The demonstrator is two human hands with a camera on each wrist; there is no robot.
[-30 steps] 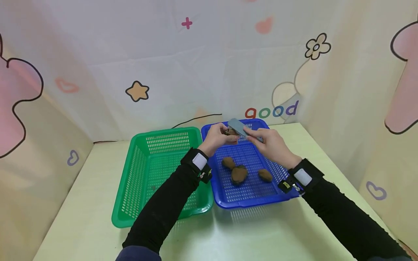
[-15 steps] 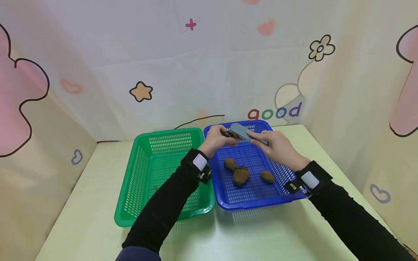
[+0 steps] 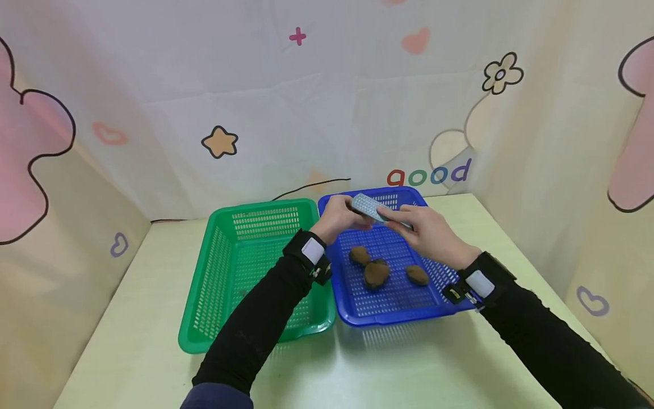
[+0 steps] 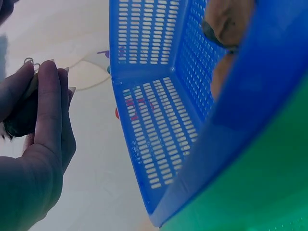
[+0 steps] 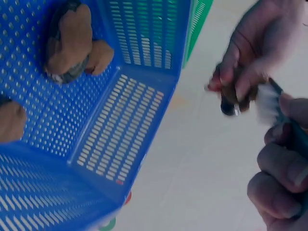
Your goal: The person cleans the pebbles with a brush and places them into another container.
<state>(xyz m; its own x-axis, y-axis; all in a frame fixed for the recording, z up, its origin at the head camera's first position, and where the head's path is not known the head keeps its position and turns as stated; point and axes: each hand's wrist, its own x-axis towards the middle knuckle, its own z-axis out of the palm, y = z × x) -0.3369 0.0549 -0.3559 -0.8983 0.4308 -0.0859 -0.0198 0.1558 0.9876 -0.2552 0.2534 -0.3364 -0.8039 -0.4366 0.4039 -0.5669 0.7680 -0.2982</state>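
Over the far part of the blue basket (image 3: 398, 313), my left hand (image 3: 338, 218) pinches a small dark lump (image 4: 23, 115) with brown mud on it. The lump's kind is unclear; a thin wire-like loop shows beside it in the left wrist view. My right hand (image 3: 431, 234) grips a grey-blue brush (image 3: 365, 207). In the right wrist view its white bristles (image 5: 267, 102), blurred, are against or very near the lump. From the head view, the brush and fingers hide the lump. Mud-covered lumps (image 3: 377, 274) lie on the basket's floor below.
A green basket (image 3: 193, 318) stands left of the blue one, their rims touching or nearly so. Another muddy lump (image 3: 417, 275) lies apart at the right in the blue basket. A printed curtain (image 3: 286, 130) hangs behind the pale table (image 3: 128, 318).
The brush has shifted right and then back left over the lump, with its back now tilted differently and covering the lump. The left hand has barely moved.
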